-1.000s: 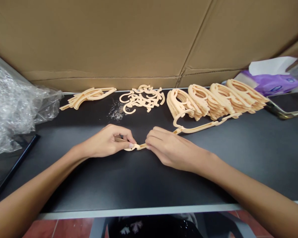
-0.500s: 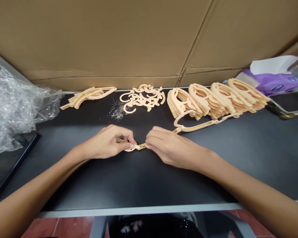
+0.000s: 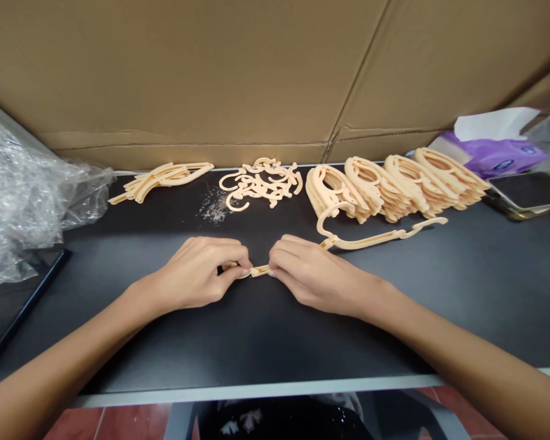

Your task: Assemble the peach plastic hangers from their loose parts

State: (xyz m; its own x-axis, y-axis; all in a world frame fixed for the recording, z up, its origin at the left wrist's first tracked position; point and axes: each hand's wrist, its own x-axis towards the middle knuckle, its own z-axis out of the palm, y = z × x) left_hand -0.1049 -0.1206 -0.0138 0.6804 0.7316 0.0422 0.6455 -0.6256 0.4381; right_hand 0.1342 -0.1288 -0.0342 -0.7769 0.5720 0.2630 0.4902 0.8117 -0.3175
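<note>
Pinching peach plastic hanger between left hand and right hand, fingertips meeting, both grips closed.

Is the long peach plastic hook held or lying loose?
Held: the plastic hook passes under the right hand, its far end beside the stacked pieces.

The hangers are smooth, faintly glossy peach plastic. The worktop is matt black, and the cardboard along its far edge is matt brown paper, creased at the seams. Clear plastic wrap on the left is crinkled and shiny; far right, a purple packet is glossy plastic, with soft white tissue above it.
</note>
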